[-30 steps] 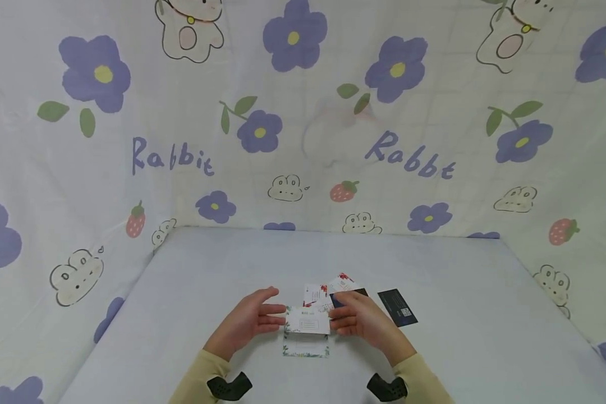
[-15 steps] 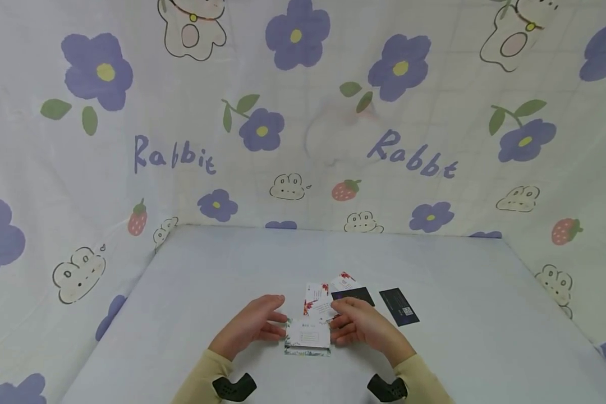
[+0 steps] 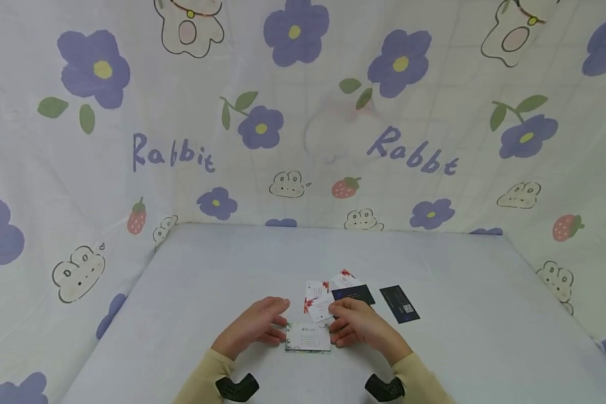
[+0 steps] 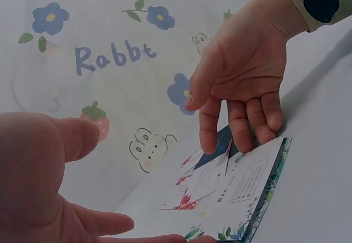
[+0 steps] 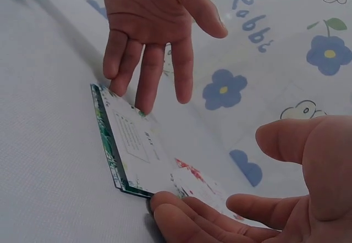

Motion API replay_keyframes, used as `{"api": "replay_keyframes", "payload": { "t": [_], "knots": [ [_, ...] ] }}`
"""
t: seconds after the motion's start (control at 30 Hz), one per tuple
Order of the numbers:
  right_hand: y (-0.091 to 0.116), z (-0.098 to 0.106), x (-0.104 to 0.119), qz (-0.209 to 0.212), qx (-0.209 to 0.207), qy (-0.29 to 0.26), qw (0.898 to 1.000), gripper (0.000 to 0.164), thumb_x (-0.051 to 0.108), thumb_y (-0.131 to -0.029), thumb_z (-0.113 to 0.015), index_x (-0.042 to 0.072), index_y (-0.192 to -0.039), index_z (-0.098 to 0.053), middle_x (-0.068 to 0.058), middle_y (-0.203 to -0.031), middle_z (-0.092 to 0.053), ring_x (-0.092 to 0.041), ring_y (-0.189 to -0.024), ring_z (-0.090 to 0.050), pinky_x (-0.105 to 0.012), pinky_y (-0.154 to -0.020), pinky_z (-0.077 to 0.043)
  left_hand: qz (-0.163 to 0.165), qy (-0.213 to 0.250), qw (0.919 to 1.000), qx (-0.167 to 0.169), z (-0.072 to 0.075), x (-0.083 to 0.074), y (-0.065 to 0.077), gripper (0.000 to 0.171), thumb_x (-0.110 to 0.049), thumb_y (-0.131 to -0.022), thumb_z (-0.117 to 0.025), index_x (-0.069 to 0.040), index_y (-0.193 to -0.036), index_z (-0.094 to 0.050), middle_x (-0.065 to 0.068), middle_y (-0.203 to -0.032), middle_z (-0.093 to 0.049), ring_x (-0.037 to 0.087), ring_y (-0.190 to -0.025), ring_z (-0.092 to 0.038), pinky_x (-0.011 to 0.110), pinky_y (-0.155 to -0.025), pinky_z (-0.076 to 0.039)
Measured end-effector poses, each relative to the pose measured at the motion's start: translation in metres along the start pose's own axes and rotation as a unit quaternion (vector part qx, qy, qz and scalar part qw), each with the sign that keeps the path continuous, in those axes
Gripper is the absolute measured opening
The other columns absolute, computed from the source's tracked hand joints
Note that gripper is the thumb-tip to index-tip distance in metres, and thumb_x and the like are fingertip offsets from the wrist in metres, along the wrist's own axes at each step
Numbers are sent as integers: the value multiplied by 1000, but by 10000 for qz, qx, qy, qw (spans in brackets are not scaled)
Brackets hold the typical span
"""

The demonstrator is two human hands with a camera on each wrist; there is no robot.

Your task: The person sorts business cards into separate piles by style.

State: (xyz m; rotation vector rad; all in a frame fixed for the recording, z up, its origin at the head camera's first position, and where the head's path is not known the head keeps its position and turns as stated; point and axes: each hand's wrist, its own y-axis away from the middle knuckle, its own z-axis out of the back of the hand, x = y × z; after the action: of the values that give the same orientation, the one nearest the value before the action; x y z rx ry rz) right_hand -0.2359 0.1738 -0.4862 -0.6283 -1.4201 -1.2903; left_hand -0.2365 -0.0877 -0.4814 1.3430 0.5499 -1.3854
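Note:
White business cards with green leafy edges lie stacked on the table between both hands. In the right wrist view, the upper card nearly covers a lower one, whose leafy border shows along the near edge. My left hand touches the stack's left end with its fingertips, thumb raised and apart. From the other side my right hand touches the right end, its fingers extended in the left wrist view and its thumb off the cards. Neither hand curls round a card.
Just beyond the stack, white cards with red flowers overlap a dark card. A separate black card with a printed code lies to the right. A patterned curtain encloses the white table behind and at the sides.
The upper leafy card has come down and toward me, covering most of the lower card that showed before. Both hands moved slightly with it, staying at its ends.

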Motion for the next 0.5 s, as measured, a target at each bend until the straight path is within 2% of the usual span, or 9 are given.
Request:
{"api": "replay_keyframes", "payload": {
  "t": [0.5],
  "knots": [
    [1,-2,-1,80,-115,128,9998,50,32,-104,-56,-6,-136,-49,-18,-96,-70,-18,-69,-72,-32,-66,-62,-102,-123,9998,-93,-3,2,-2,70,-53,-101,-54,0,-145,-47,17,-114,-69,14,-75,-68,30,-71,-61]
  ]
}}
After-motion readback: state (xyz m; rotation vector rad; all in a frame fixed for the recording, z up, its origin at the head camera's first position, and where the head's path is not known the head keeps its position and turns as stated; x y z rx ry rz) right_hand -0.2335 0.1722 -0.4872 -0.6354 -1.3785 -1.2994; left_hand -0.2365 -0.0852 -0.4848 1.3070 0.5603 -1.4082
